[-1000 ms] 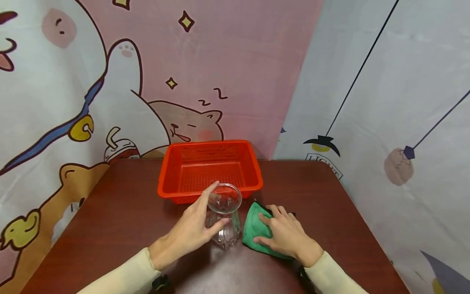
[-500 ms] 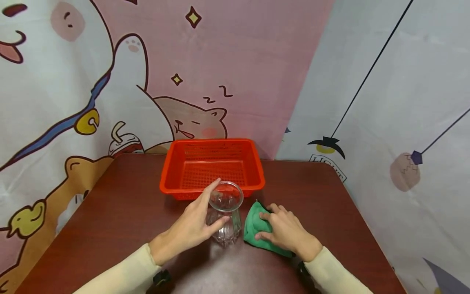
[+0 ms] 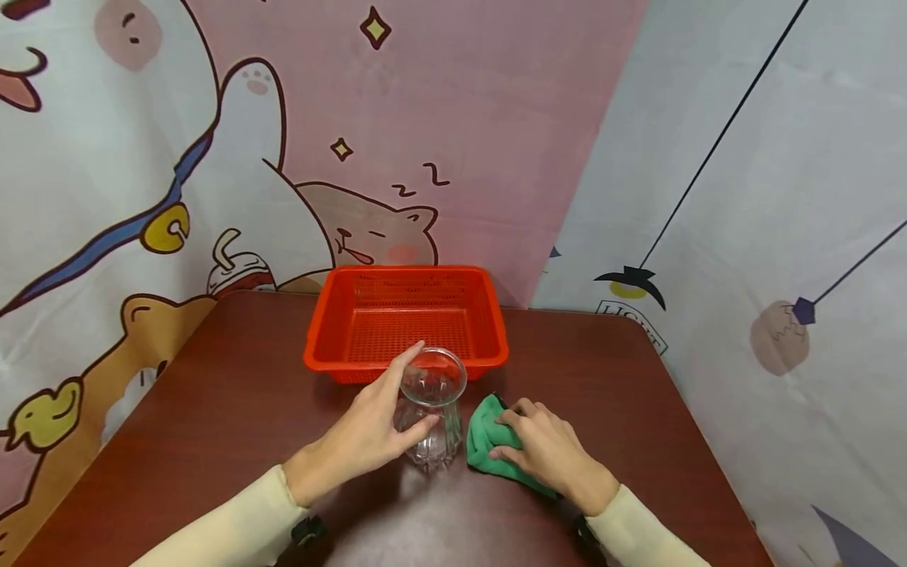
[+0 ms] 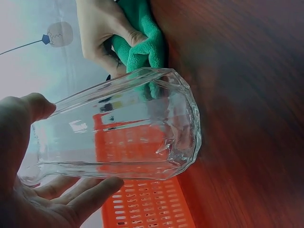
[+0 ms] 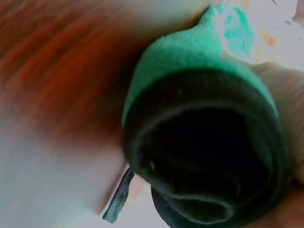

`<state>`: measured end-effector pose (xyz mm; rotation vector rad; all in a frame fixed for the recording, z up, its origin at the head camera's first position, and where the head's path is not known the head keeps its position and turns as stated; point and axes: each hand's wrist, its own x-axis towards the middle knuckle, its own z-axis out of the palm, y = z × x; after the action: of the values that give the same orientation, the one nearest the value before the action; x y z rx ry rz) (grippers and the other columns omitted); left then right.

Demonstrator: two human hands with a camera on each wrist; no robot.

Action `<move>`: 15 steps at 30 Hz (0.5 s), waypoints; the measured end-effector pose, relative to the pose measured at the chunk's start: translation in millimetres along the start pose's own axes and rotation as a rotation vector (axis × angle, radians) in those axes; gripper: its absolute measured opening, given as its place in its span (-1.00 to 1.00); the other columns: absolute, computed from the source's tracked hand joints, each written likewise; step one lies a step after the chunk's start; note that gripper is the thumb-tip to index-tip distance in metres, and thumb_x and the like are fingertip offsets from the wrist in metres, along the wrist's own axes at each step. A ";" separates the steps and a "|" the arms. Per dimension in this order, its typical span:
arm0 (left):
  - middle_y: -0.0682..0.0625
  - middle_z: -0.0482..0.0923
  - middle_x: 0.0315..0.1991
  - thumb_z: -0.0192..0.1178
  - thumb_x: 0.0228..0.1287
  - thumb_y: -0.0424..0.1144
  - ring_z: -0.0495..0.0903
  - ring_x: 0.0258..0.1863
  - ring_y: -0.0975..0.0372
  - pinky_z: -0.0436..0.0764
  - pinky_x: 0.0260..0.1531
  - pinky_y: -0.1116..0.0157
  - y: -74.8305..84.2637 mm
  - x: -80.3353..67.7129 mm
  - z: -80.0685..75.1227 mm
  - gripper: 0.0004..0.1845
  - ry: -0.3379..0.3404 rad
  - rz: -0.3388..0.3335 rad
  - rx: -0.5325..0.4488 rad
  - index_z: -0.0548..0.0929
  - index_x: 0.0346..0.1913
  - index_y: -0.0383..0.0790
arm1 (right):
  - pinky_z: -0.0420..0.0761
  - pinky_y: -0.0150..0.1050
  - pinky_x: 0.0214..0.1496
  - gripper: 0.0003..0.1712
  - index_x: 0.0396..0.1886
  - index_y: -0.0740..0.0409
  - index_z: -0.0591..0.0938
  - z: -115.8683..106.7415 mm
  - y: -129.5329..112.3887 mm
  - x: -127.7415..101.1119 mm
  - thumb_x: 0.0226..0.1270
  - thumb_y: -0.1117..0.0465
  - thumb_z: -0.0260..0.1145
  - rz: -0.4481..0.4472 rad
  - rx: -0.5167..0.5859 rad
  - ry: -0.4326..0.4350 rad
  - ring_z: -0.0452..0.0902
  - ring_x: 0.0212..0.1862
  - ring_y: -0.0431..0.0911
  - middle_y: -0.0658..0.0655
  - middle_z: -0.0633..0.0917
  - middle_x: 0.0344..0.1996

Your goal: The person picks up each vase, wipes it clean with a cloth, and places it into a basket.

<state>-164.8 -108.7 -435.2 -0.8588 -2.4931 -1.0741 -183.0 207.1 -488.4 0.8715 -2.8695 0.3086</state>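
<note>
A clear glass vase (image 3: pixel 435 450) with a faceted lower body and a round flared rim stands upright in the head view. Around its neck my left hand (image 3: pixel 360 435) holds it, thumb on the near side and fingers on the far side; the left wrist view shows the vase (image 4: pixel 128 137) between them. To its right, my right hand (image 3: pixel 556 453) grips a green cloth (image 3: pixel 487 437) that is bunched under the fingers. Dark edging and a black loop (image 5: pixel 118 195) show on the cloth in the right wrist view, where it folds into a hollow roll.
Behind the vase, a red perforated plastic basket (image 3: pixel 497 323) sits on the dark reddish-brown table (image 3: pixel 602 370). A cartoon-printed curtain (image 3: pixel 482 118) hangs past the table's far and right edges.
The right fingers have drawn the green cloth into a tighter bunch. My left hand keeps its hold on the vase, and the head view has shifted slightly.
</note>
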 end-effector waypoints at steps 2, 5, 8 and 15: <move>-0.06 0.54 0.25 0.51 0.23 -0.05 0.62 0.14 0.23 0.64 0.14 0.13 -0.2 0.4 -1.7 0.17 -0.008 -0.006 -0.005 -0.11 0.68 0.05 | 0.68 0.00 -0.38 -0.39 0.06 -0.07 0.76 0.7 -1.5 0.5 0.15 -0.32 0.54 -0.002 -0.006 0.007 0.58 -0.13 -0.04 0.03 0.66 -0.05; -0.07 0.54 0.24 0.52 0.22 -0.09 0.64 0.11 0.21 0.65 0.12 0.13 -0.6 0.7 -3.3 0.17 -0.018 -0.014 -0.021 -0.11 0.68 0.06 | 0.69 0.01 -0.35 -0.43 0.04 -0.06 0.76 1.1 -2.4 1.3 0.16 -0.29 0.54 -0.015 -0.006 0.023 0.59 -0.14 -0.04 0.01 0.67 -0.08; -0.08 0.55 0.23 0.53 0.21 -0.10 0.66 0.11 0.14 0.65 0.13 0.12 -1.0 2.0 -3.3 0.18 -0.025 -0.017 -0.032 -0.11 0.68 0.07 | 0.70 0.00 -0.34 -0.48 0.01 -0.07 0.76 0.3 -1.6 1.4 0.17 -0.24 0.56 -0.024 -0.003 0.045 0.60 -0.18 -0.06 -0.02 0.68 -0.13; -0.09 0.56 0.22 0.54 0.20 -0.12 0.66 0.09 0.10 0.65 0.11 0.09 -1.0 4.0 -0.1 0.20 -0.038 -0.010 -0.054 -0.12 0.68 0.08 | 0.71 -0.06 -0.34 -0.52 0.00 -0.05 0.76 -4.4 3.4 -0.5 0.17 -0.15 0.59 -0.048 0.017 0.079 0.68 -0.20 -0.07 -0.09 0.70 -0.17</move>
<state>-168.5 -107.7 -433.8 -0.8907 -2.5122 -1.1439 -184.2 211.2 -484.8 0.9084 -2.7736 0.3549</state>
